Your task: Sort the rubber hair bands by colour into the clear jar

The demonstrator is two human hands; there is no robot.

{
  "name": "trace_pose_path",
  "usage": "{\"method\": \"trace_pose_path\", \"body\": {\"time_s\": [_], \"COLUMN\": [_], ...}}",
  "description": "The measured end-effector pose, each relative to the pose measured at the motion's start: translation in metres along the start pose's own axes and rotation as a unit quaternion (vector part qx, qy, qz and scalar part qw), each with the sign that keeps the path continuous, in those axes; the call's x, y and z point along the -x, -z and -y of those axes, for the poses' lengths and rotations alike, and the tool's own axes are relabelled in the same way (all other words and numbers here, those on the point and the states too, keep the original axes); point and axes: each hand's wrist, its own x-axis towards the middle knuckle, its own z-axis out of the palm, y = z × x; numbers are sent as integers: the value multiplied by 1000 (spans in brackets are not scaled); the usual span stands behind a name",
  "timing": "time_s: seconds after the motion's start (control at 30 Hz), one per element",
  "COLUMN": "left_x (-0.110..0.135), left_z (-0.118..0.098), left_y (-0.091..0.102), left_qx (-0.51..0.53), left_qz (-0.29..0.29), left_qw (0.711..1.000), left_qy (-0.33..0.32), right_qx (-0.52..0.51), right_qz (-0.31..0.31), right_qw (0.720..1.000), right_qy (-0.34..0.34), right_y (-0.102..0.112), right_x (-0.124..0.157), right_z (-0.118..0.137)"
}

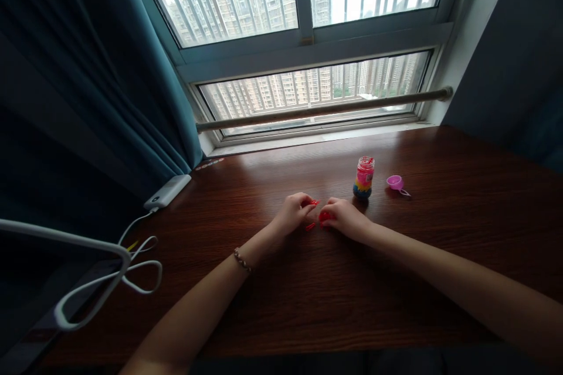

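Observation:
Both my hands rest close together on the dark wooden table (pixel 308 293), near its middle. My left hand (pixel 294 211) is curled, pinching a small red piece (pixel 314 203) at its fingertips. My right hand (pixel 343 217) is closed over another small red piece (pixel 324 217). A third red piece (pixel 310 226) lies on the wood between and just below the two hands. A small open jar (pixel 364 177) filled with coloured layers of little pieces stands just beyond my right hand. A beaded bracelet (pixel 242 260) circles my left wrist.
The jar's pink lid (pixel 396 183) lies to its right. A white power bank (pixel 168 191) with a looping white cable (pixel 132 269) sits at the table's left. A teal curtain (pixel 109 70) hangs at left; the window and a rail (pixel 325 108) run behind the table.

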Motion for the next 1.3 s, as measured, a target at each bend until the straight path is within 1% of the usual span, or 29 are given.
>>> {"method": "trace_pose_path", "body": {"time_s": [0.17,0.33,0.4,0.43,0.47,0.53,0.6,0.63,0.7,0.73,0.8,0.87,0.93,1.07,1.3], "left_x": [-2,-2,-1,0,0,0,0,0,0,1,1,1,1,1,1], "left_z": [6,10,11,11,12,12,12,12,11,10,9,9,9,9,9], "left_y": [1,1,0,0,0,0,-1,-1,-1,-2,-2,-2,-2,-2,-2], "left_qx": [-18,-25,-30,-32,-33,-34,-34,-34,-35,-36,-38,-37,-34,-36,-30], "left_qz": [-17,-9,-1,3,8,15,22,24,27,27,28,29,29,29,31], "left_qw": [1000,999,999,999,999,999,999,999,999,999,999,999,999,999,999], "left_qy": [7,17,21,21,20,20,22,24,26,25,24,24,25,23,24], "right_qx": [20,48,60,65,71,83,95,111,162,183,199,198,194,188,196], "right_qz": [23,39,37,33,26,3,-35,-78,-124,-122,-79,-41,-28,-30,-49], "right_qw": [1000,998,998,997,997,997,995,991,978,974,971,969,968,966,962], "right_qy": [7,2,3,5,6,8,2,-17,-47,-64,-111,-142,-154,-172,-183], "right_y": [-4,-8,-4,3,12,43,84,106,145,160,177,179,175,169,177], "right_x": [-12,-13,-13,-13,-13,-15,-18,-21,-25,-28,-32,-35,-36,-36,-39], "right_z": [4,11,18,22,26,33,36,35,30,25,16,7,1,-3,0]}}
